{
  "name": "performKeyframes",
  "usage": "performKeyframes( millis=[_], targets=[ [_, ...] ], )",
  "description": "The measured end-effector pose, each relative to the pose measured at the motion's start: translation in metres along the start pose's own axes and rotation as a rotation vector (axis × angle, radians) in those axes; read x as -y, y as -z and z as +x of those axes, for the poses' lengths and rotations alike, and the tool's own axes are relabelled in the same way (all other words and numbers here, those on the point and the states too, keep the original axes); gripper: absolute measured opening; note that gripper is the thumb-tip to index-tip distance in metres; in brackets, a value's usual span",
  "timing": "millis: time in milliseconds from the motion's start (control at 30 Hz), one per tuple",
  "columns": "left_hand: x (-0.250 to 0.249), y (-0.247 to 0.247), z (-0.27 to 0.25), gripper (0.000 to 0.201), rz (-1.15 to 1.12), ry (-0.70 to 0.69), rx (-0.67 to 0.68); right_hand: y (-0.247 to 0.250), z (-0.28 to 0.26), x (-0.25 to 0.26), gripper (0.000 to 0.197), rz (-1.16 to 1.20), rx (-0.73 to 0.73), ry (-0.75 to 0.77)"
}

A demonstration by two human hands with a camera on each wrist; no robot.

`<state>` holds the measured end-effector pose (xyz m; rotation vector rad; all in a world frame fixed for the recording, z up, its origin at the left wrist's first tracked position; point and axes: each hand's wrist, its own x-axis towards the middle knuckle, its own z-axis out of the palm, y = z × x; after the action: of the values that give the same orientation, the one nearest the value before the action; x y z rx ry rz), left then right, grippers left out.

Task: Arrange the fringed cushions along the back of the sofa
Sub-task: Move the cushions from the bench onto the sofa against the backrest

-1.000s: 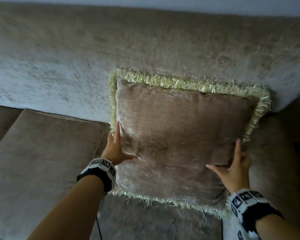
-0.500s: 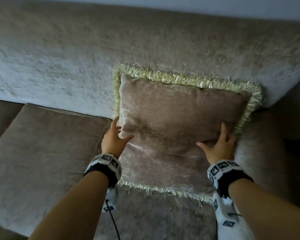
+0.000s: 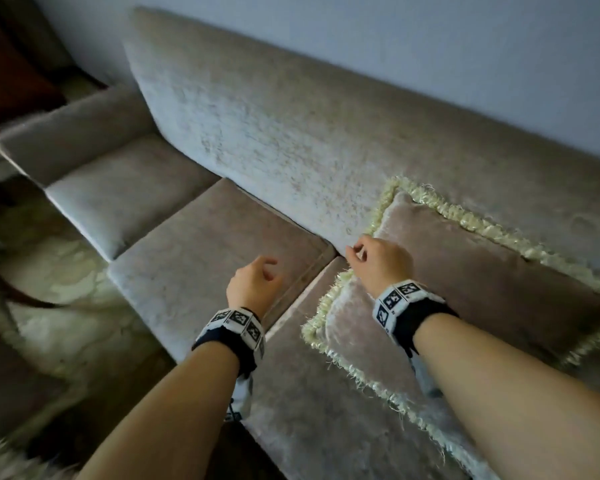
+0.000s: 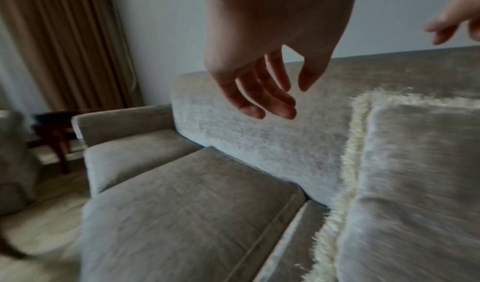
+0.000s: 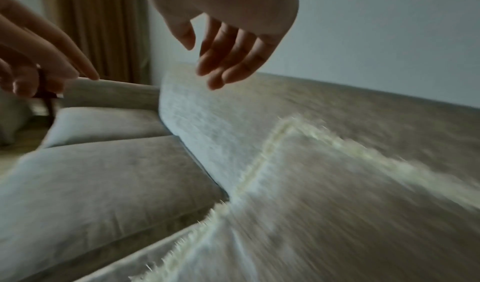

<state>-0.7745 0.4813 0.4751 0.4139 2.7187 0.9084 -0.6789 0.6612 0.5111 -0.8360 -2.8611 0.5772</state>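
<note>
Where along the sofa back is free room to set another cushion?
Free: the seat left of the fringed cushion, along the sofa back, up to the armrest. The cushion fills the right part.

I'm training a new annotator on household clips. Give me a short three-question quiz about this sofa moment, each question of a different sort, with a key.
1. True or false: the left hand grips the beige velvet cushion with cream fringe.
2. Multiple choice: the fringed cushion stands A) flat on the floor, B) leaning against the grey-beige plush sofa back, C) on the sofa's armrest.
3. Fill in: the right hand hovers by the cushion's ____ edge in the head view.

Key: 1 false, both hands hang loosely curled and hold nothing; 2 B; 3 left.
</note>
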Motion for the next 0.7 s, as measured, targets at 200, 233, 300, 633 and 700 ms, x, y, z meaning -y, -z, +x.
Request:
performKeyframes(
  millis=[200, 233, 300, 633, 700],
  targets=[
    [0.087, 0.107, -0.034, 0.025, -0.057, 0.228, -0.219, -0.033, 0.01, 0.162, 0.027, -0.008, 0.099, 0.372],
    [0.106, 0.125, -0.043, 0.024, -0.066, 0.28, -0.256, -0.042, 0.007, 0.191, 0.027, -0.005, 0.122, 0.443],
    [0.146, 0.156, -0.062, 0.024, -0.074, 0.386, -0.327, -0.063, -0.003, 0.247, 0.027, -0.008, 0.181, 0.566],
    [0.344, 0.274, -0.142, 0.021, -0.084, 0.728, -0.53, -0.177, -0.092, 0.48, 0.031, -0.136, 0.407, 0.964],
    [0.377, 0.288, -0.149, 0.023, -0.096, 0.747, -0.565, -0.203, -0.107, 0.513, 0.032, -0.187, 0.453, 1.001]
  ],
)
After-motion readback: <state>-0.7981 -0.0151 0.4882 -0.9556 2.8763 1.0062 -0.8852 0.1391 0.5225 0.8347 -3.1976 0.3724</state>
